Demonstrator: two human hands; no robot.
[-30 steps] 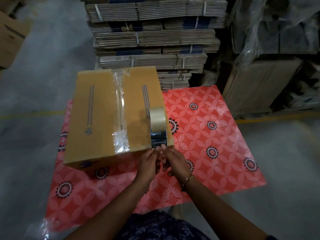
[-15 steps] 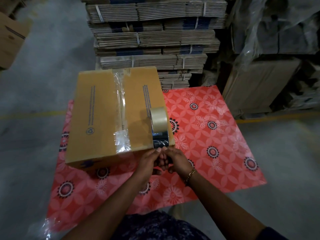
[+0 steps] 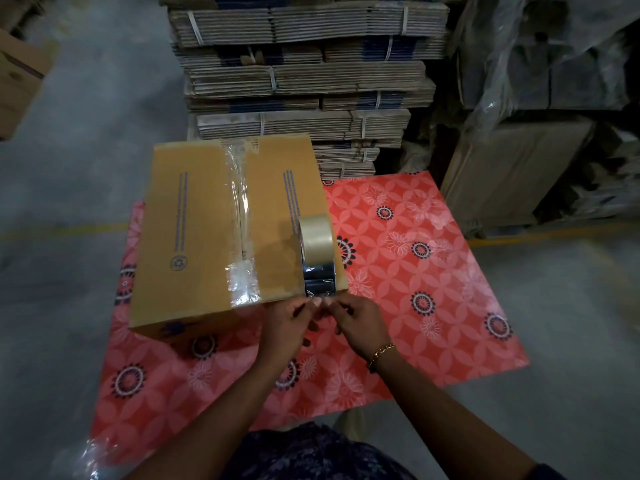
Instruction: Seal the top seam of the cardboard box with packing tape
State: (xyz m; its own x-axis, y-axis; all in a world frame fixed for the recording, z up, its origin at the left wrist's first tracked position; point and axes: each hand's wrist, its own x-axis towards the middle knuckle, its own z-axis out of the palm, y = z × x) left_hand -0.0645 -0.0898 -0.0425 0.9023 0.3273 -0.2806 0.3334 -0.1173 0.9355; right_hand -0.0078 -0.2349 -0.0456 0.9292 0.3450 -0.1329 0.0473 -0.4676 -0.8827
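A closed cardboard box (image 3: 194,230) lies on a red flowered sheet (image 3: 408,271). Clear tape (image 3: 240,216) runs along its top middle seam, crumpled at the near end. A roll of packing tape (image 3: 316,237) stands on edge on the box's near right corner, with a shiny pulled-out strip (image 3: 319,280) leading toward me. My left hand (image 3: 289,325) and my right hand (image 3: 360,322) meet at the box's near edge, both pinching the free end of that strip between fingertips.
Bundled stacks of flat cardboard (image 3: 304,64) rise just behind the box. Plastic-wrapped goods (image 3: 554,64) and a leaning carton (image 3: 509,174) stand at the right. Another box (image 3: 17,74) sits at the far left. Grey concrete floor surrounds the sheet.
My hands have drawn slightly toward me, pulling a little more strip off the roll. The box and the roll have stayed where they were.
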